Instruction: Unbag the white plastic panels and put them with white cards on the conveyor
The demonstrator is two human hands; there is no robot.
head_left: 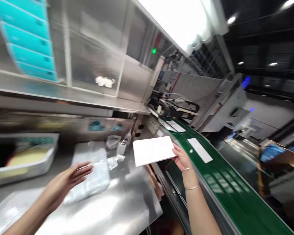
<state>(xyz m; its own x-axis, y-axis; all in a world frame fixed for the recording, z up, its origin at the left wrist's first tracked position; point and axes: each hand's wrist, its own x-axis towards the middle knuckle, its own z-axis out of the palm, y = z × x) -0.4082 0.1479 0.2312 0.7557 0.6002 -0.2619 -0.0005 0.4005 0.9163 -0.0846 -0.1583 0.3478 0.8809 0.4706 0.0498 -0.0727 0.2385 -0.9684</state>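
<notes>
In my right hand (182, 157) is a flat white rectangular box or panel (153, 150), gripped at its right end. It hangs in the air between the metal bench and the green conveyor belt (225, 182). Over the bench my left hand (74, 174) holds nothing, its fingers stretched out. Below and behind that hand lies a stack of pale plastic-wrapped material (98, 174), partly covered by the fingers and blurred. Further white flat pieces (199, 150) rest on the belt to the right.
A white bin (49, 156) with yellow contents stands at the left. Small bottles (122, 147) are at the back of the metal bench (127, 202). A metal shelf (71, 96) runs above. Machinery (176, 104) sits at the belt's far end.
</notes>
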